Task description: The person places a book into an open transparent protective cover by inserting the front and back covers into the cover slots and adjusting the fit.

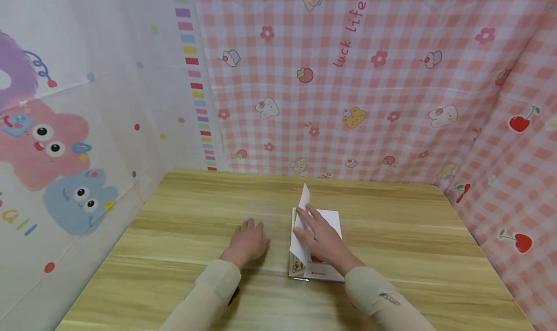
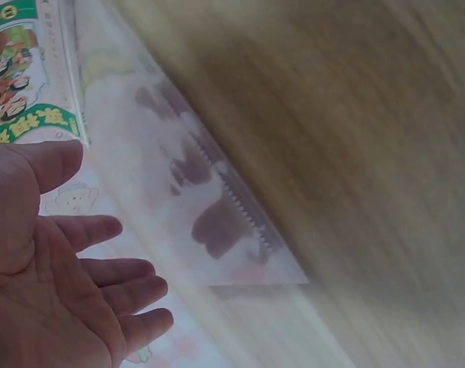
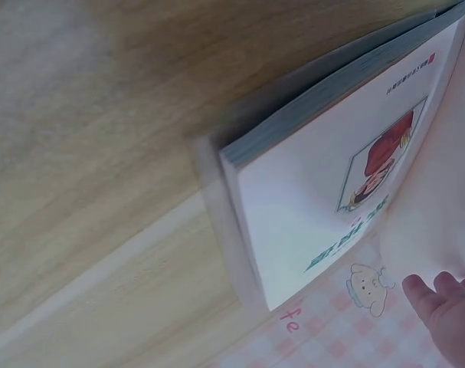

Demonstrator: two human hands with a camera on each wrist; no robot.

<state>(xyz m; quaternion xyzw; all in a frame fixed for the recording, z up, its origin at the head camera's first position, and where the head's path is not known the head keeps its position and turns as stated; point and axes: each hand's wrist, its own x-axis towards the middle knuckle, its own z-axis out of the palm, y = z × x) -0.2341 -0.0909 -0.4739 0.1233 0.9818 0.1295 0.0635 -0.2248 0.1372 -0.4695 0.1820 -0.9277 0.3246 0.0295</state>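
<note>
Right hand (image 1: 324, 241), straight-fingered, touches raised page (image 1: 299, 248); book (image 3: 293, 222) in clear cover (image 3: 231, 230); left hand (image 1: 248, 242) loose nearby.

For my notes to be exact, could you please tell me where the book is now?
In the head view, the book lies on the wooden table, slightly right of centre, beneath the right hand and to the right of the left hand.
</note>
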